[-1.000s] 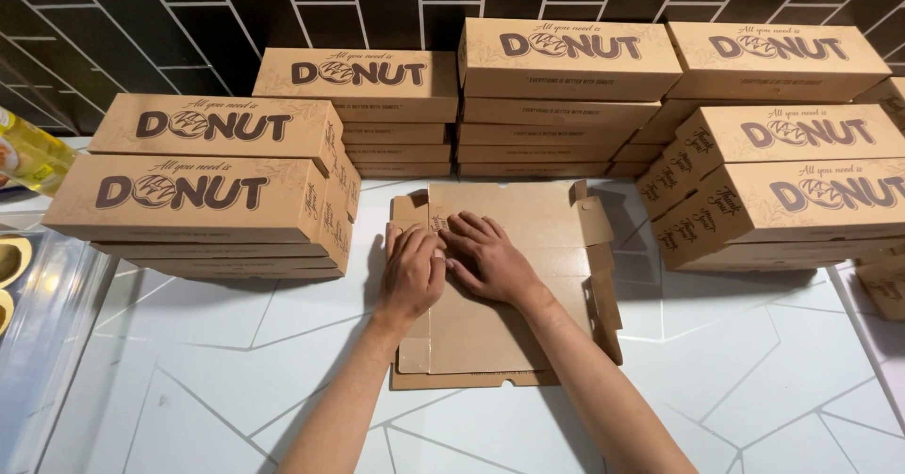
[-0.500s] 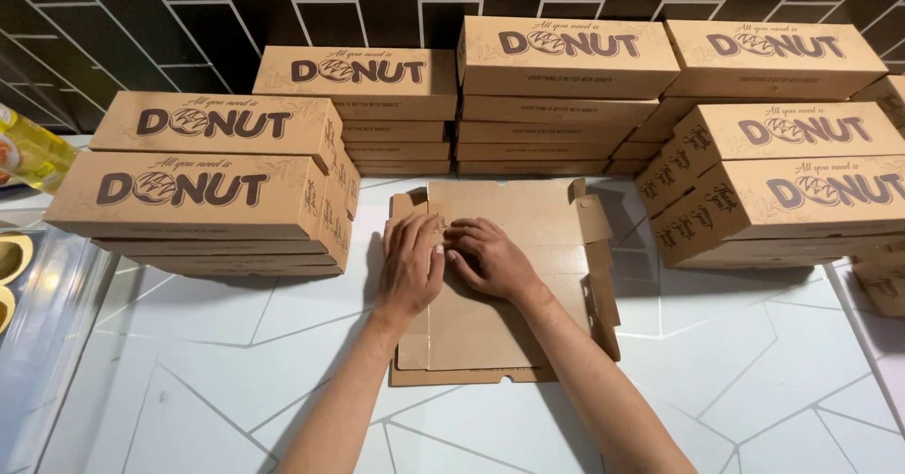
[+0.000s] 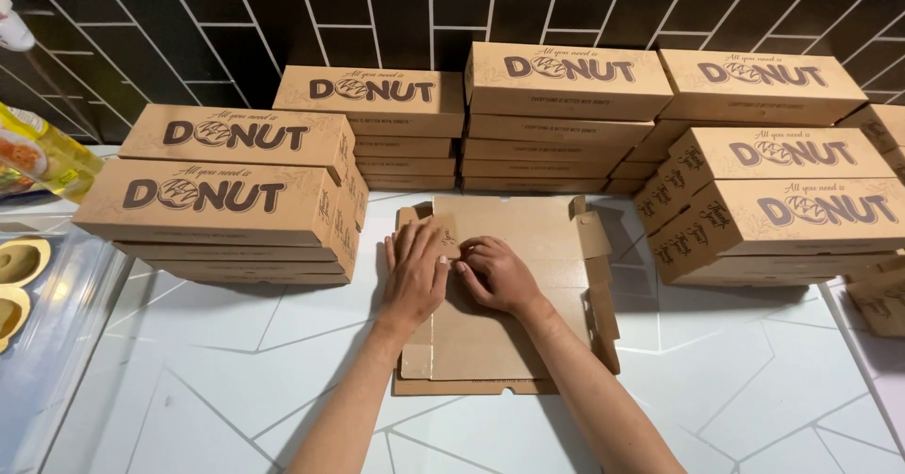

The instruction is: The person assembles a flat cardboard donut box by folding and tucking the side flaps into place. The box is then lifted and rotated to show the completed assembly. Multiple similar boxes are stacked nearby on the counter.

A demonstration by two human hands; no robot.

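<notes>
- Little had moved since the earlier frames: our hands stayed pressed on the flat cardboard box blank (image 3: 500, 295), with only a slight shift of the fingers toward each other.
- We kept our left hand (image 3: 417, 271) spread open, palm down, on the left part of the blank, fingers pointing to the far side.
- Our right hand (image 3: 495, 274) lay just beside it, fingers bent and pressing down on the cardboard; its fingertips touched the left hand's, and it gripped nothing that we could make out.
- We saw the blank lying unfolded on the white tiled worktop (image 3: 236, 380), in the middle, with its side flaps (image 3: 596, 276) partly raised along the right edge.
- We had a stack of closed brown boxes (image 3: 226, 196) to the left of the blank, and another stack (image 3: 773, 205) to the right.
- Two more stacks (image 3: 471, 116) stood at the far side against the dark tiled wall (image 3: 236, 12).
- At the far left we noted a yellow bottle (image 3: 42, 149) and, nearer, a tray (image 3: 19, 276) with round yellow moulds.
</notes>
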